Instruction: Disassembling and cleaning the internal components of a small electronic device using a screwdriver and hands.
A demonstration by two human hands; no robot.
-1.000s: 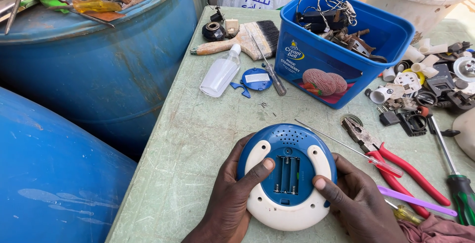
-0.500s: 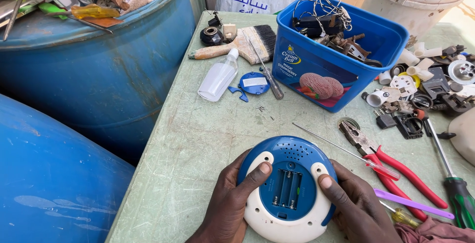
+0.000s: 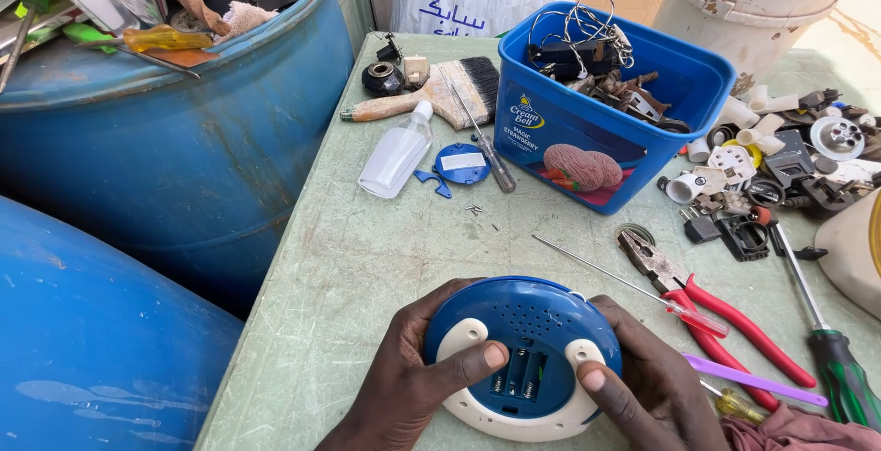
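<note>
A round blue and white plastic device (image 3: 525, 350) lies on the pale green table (image 3: 367, 258) with its open battery slot facing up. My left hand (image 3: 413, 387) grips its left side, thumb resting beside the slot. My right hand (image 3: 642, 382) grips its right side, thumb on the white rim. A small round blue cover (image 3: 461, 164) lies farther back on the table.
A blue tub (image 3: 596, 116) of metal parts stands behind the device. Red-handled pliers (image 3: 711, 313), a thin screwdriver (image 3: 633, 286), a green-handled screwdriver (image 3: 821, 322) and loose parts (image 3: 780, 167) lie to the right. A paintbrush (image 3: 431, 98), a white bottle (image 3: 395, 153) and blue barrels (image 3: 165, 148) are to the left.
The device has come nearer the table's front edge and tipped toward me. Both hands keep their grip on its sides.
</note>
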